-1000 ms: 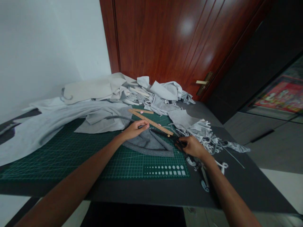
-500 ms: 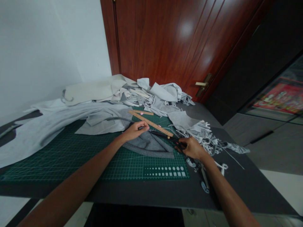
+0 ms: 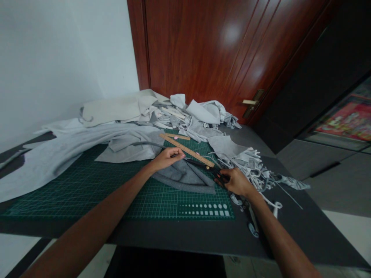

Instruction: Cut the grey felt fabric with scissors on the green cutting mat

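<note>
A dark grey piece of fabric (image 3: pixel 185 178) lies on the green cutting mat (image 3: pixel 95 189). My left hand (image 3: pixel 166 158) pinches its upper edge, fingers closed on the cloth. My right hand (image 3: pixel 236 181) grips the black handles of a pair of scissors (image 3: pixel 207 168), whose blades point left along the fabric's top edge toward my left hand. A wooden ruler (image 3: pixel 187 150) lies just beyond the blades.
Light grey cloth (image 3: pixel 66 150) and a heap of pale offcuts (image 3: pixel 185 112) cover the back of the dark table (image 3: pixel 290 227). Thin fabric strips (image 3: pixel 255 170) pile up right of the mat. A red-brown door (image 3: pixel 220 54) stands behind.
Both hands and the scissors stay almost in place; the camera has shifted slightly, so everything sits a little further right in the picture.
</note>
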Tool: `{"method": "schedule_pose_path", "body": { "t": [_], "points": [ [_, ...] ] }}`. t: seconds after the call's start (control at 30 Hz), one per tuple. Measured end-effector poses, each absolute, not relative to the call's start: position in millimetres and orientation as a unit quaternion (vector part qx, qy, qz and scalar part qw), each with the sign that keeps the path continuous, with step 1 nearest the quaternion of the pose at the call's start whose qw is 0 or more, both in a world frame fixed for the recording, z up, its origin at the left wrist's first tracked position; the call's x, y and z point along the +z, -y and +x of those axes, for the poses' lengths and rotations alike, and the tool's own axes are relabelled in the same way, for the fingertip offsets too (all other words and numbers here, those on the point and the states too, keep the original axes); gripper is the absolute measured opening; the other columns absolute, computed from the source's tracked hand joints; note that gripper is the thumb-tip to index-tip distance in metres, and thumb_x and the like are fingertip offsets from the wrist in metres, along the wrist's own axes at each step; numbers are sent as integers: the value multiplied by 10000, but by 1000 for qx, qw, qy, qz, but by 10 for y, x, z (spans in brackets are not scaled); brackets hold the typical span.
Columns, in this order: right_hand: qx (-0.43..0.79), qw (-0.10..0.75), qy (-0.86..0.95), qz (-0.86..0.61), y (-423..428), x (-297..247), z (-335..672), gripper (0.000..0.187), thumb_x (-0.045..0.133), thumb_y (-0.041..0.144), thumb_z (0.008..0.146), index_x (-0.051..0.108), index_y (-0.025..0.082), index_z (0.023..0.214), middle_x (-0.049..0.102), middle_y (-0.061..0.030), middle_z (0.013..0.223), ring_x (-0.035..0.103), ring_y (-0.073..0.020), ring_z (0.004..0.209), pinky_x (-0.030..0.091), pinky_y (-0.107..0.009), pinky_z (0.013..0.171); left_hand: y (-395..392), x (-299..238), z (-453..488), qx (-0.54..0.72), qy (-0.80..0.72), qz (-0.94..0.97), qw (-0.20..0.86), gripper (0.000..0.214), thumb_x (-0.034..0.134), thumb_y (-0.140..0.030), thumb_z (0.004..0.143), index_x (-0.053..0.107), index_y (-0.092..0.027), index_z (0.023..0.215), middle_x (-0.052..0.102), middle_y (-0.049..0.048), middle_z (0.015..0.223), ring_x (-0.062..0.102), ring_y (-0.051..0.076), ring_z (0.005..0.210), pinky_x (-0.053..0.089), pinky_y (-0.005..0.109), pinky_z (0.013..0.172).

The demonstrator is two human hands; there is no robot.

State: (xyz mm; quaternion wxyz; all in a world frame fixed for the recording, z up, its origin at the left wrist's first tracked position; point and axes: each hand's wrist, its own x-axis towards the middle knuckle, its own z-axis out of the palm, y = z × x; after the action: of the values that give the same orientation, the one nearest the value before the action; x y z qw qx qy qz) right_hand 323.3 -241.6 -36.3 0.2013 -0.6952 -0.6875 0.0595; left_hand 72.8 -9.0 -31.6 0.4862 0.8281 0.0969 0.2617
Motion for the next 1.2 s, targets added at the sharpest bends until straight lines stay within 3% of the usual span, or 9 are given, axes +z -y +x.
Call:
{"method": "schedule_pose_path", "body": {
  "t": [0.2,0.4,0.77,0.87,1.0,1.2],
  "points": [
    [77,211,681,-697,2419,-362,3211,279,637,360,837,589,172,636,543,10,544,453,-111,495,284,-223,487,91,-307,721,255,-103,815,510,367,661,-502,852,643,-138,804,663,23,770,588,146,731,435,253,697],
    [87,218,687,-688,2413,-382,3186,320,610,375,863,563,174,619,506,23,545,415,-102,496,278,-224,488,57,-305,711,257,-113,827,488,419,620,-540,871,692,-128,852,687,34,779,583,147,696,420,243,639],
    [102,222,687,-684,2411,-401,3229,363,630,436,872,570,168,634,459,43,549,376,-96,506,274,-226,495,37,-236,632,234,-100,831,495,373,626,-476,888,710,-130,997,744,80,957,650,174,834,472,257,737],
    [93,223,689,-683,2412,-406,3233,372,632,441,871,562,170,627,461,44,544,369,-95,506,279,-226,501,41,-223,616,241,-103,822,505,363,660,-493,857,646,-143,951,698,36,842,620,142,763,451,239,702],
    [90,218,686,-688,2419,-379,3211,362,633,433,860,565,173,617,488,37,535,379,-96,494,279,-227,491,42,-242,628,238,-114,825,499,417,649,-556,838,519,-166,766,525,-41,662,494,98,613,368,212,591],
    [100,220,687,-685,2427,-363,3192,334,633,405,839,547,177,611,525,25,548,413,-100,503,282,-225,487,41,-291,653,214,-101,834,499,422,598,-558,873,463,-183,735,402,-59,625,388,91,561,290,217,535]
  ]
}}
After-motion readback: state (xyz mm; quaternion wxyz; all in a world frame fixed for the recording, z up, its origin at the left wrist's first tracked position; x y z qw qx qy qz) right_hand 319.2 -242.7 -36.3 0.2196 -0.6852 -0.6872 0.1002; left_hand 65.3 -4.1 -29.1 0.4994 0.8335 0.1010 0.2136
